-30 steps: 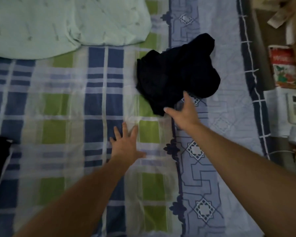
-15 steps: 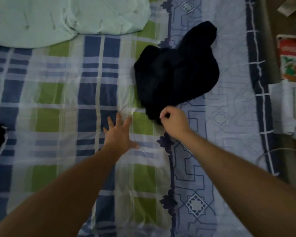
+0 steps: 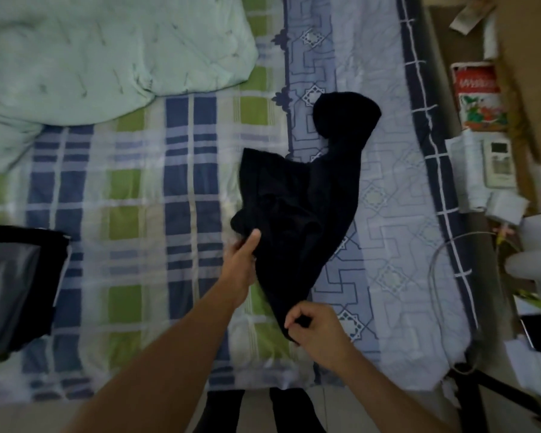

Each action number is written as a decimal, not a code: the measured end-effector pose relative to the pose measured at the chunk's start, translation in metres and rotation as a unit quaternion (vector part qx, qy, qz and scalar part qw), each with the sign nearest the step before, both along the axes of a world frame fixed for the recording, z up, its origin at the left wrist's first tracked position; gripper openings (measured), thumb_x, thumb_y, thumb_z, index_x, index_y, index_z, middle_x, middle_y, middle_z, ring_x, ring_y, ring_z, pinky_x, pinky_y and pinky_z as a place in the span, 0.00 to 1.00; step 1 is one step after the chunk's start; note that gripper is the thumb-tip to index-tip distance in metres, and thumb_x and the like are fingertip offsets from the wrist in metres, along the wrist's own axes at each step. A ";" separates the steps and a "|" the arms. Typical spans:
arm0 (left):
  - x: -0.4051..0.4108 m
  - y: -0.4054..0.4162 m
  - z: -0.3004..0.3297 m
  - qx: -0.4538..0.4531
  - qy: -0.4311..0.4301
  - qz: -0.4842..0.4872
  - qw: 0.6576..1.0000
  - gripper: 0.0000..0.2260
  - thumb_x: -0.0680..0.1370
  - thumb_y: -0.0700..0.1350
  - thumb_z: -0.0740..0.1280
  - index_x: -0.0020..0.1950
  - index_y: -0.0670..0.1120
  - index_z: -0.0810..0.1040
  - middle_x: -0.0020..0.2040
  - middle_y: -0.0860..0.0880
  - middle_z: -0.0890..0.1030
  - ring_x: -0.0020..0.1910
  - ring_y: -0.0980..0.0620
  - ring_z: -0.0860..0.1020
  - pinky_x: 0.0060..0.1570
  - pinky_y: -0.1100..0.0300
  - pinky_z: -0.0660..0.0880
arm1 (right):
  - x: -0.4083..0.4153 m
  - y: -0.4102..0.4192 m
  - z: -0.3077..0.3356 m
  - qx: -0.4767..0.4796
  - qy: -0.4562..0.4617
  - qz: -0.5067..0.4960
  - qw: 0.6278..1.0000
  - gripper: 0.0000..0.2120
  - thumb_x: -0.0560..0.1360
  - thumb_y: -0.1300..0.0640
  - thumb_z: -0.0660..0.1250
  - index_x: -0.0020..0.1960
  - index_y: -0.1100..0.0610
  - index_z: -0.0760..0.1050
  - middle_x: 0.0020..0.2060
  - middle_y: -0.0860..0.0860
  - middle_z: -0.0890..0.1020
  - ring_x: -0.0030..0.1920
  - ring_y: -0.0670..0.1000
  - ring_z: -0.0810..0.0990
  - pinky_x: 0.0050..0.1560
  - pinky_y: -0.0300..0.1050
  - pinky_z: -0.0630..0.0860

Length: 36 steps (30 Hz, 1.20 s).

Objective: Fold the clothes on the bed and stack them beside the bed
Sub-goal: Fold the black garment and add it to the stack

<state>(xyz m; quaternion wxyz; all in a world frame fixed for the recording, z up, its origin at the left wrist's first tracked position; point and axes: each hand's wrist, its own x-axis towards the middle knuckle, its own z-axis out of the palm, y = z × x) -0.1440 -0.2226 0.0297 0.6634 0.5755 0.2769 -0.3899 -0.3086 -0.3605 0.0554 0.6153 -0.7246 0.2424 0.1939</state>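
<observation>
A black garment [image 3: 306, 201] lies stretched out on the checked bedsheet [image 3: 132, 214], running from the bed's middle toward its near edge. My right hand [image 3: 317, 331] pinches the garment's nearest corner close to the bed's front edge. My left hand [image 3: 242, 260] grips the garment's left edge, thumb on top of the cloth. Another dark garment with a grey panel [image 3: 16, 285] lies at the bed's left side.
A pale green quilt [image 3: 100, 54] covers the far left of the bed. To the right of the bed stand a red-and-white packet [image 3: 478, 95], a white remote [image 3: 498, 162], papers and a cable [image 3: 444, 276]. Floor shows beneath the bed's near edge.
My right hand closed on the black garment and dragged it toward the near edge, stretching it out. My left hand left the sheet and took hold of the garment's left edge.
</observation>
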 end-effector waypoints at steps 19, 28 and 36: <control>-0.093 -0.005 0.257 0.278 -0.415 -0.367 0.785 0.05 0.76 0.44 0.67 0.52 0.51 0.77 0.39 0.51 0.80 0.39 0.54 0.78 0.36 0.62 0.72 | 0.003 -0.025 0.219 0.188 0.016 -0.187 0.964 0.12 0.80 0.45 0.70 0.59 0.49 0.82 0.51 0.53 0.87 0.50 0.54 0.87 0.47 0.52 0.85; -0.145 0.000 0.305 0.206 -0.490 -0.468 0.706 0.12 0.80 0.50 0.66 0.63 0.54 0.78 0.46 0.55 0.77 0.44 0.58 0.77 0.43 0.63 0.71 | 0.002 -0.020 0.274 0.109 -0.048 -0.178 0.977 0.09 0.80 0.60 0.69 0.58 0.52 0.83 0.52 0.52 0.88 0.53 0.52 0.86 0.50 0.44 0.82; -0.096 0.050 0.321 0.219 -0.400 -0.268 0.849 0.30 0.70 0.56 0.76 0.69 0.55 0.69 0.61 0.56 0.76 0.57 0.55 0.78 0.57 0.52 0.78 | -0.016 -0.008 0.348 0.099 -0.176 -0.137 0.970 0.17 0.84 0.60 0.65 0.54 0.40 0.85 0.54 0.47 0.87 0.56 0.48 0.85 0.52 0.37 0.80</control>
